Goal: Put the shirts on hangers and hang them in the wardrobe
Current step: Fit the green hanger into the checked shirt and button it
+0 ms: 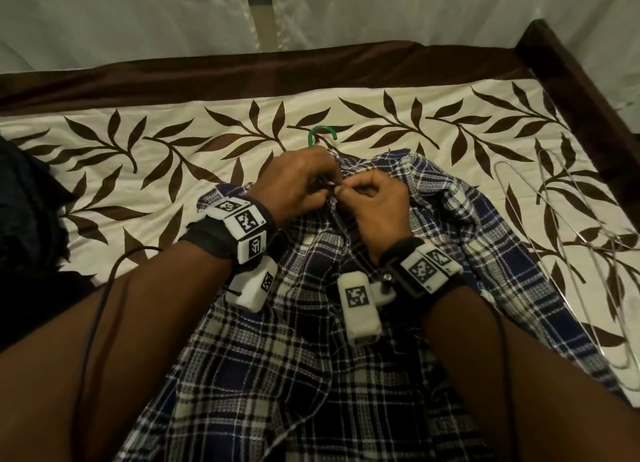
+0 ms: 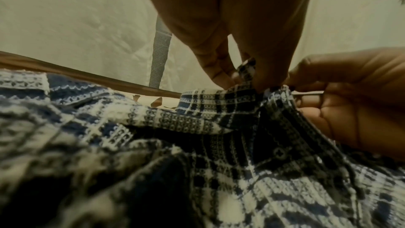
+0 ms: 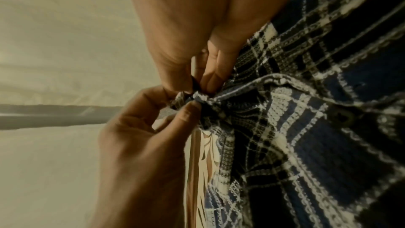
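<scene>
A blue, white and black plaid shirt [image 1: 311, 340] lies spread on the bed in front of me. A green hanger hook [image 1: 322, 135] sticks out past its collar; the rest of the hanger is hidden under the cloth. My left hand [image 1: 322, 181] and right hand [image 1: 346, 193] meet at the front opening just below the collar. Each pinches an edge of the placket. In the left wrist view my left hand [image 2: 241, 77] pinches a fold of the shirt [image 2: 197, 119], with a dark button [image 2: 280, 152] lower down. In the right wrist view my right hand [image 3: 197, 86] nips the bunched shirt [image 3: 306, 127].
Several bare wire hangers [image 1: 571, 253] lie on the leaf-patterned bedspread [image 1: 156, 170] at the right. A dark cloth heap [image 1: 20, 219] sits at the left edge. The dark wooden bed frame [image 1: 571, 91] runs along the far right corner, with pale netting [image 1: 138, 11] behind.
</scene>
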The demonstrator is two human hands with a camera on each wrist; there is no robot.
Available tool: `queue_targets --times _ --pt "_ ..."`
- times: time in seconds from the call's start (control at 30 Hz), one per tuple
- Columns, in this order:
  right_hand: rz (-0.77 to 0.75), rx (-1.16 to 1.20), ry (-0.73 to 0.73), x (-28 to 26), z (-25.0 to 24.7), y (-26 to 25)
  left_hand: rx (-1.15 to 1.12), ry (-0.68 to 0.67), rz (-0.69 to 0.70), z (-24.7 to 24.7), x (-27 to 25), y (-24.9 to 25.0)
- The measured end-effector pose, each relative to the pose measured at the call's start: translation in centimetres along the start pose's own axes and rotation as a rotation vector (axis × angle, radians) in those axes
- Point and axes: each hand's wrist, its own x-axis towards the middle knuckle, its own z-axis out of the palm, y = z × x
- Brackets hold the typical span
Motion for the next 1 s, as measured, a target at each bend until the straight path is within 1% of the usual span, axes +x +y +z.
queue_targets --times 0.03,0.07,0.1,0.17,0.2,0.23,0.3,0.37,0.53,0.63,0.73,0.83,0.9,1.0 --pt "0.005 0.023 -0.027 0.0 -0.1 0.0 0.024 0.010 0.012 0.2 0.0 -0.1" --pt "-0.031 -0.009 -0.043 0.1 -0.2 0.0 0.038 0.023 0.018 0.3 -0.1 -0.1" --pt "-0.115 -0.110 -0.048 0.1 -0.2 0.1 0.038 0.037 0.015 0.5 -0.2 -0.2" --pt "-0.352 -0.402 -0.055 0.1 -0.2 0.3 -0.009 0.064 -0.018 0.8 -0.3 -0.3" --pt "-0.449 -0.510 -0.055 0.1 -0.2 0.4 -0.047 0.068 -0.046 0.9 -0.3 -0.3" --pt "-0.506 -0.572 -0.049 0.2 -0.2 0.5 -0.089 0.067 -0.075 1.0 -0.3 -0.2" --pt "-0.534 -0.600 -0.029 0.4 -0.2 0.7 -0.164 0.069 -0.129 1.0 -0.1 -0.1" --pt "-0.495 -0.568 -0.010 0.5 -0.2 0.7 -0.198 0.075 -0.168 0.8 0.1 0.1" --pt "-0.360 -0.394 0.017 0.6 -0.4 0.6 -0.210 0.091 -0.234 0.3 0.4 0.4" --pt "-0.264 -0.261 0.025 0.5 -0.3 0.5 -0.234 0.138 -0.327 0.6 0.1 0.8" --pt "-0.126 -0.106 0.049 0.5 -0.3 0.0 -0.275 0.157 -0.413 0.8 -0.1 0.9" --pt "-0.046 -0.016 0.014 0.5 -0.5 -0.4 -0.214 0.087 -0.396 0.5 -0.2 0.8" --pt "-0.022 -0.002 0.003 0.5 -0.5 -0.6 -0.225 0.066 -0.369 0.1 0.0 0.9" --pt "-0.066 -0.050 0.019 0.8 -0.6 -0.8 -0.252 0.064 -0.378 -0.5 0.3 1.3"
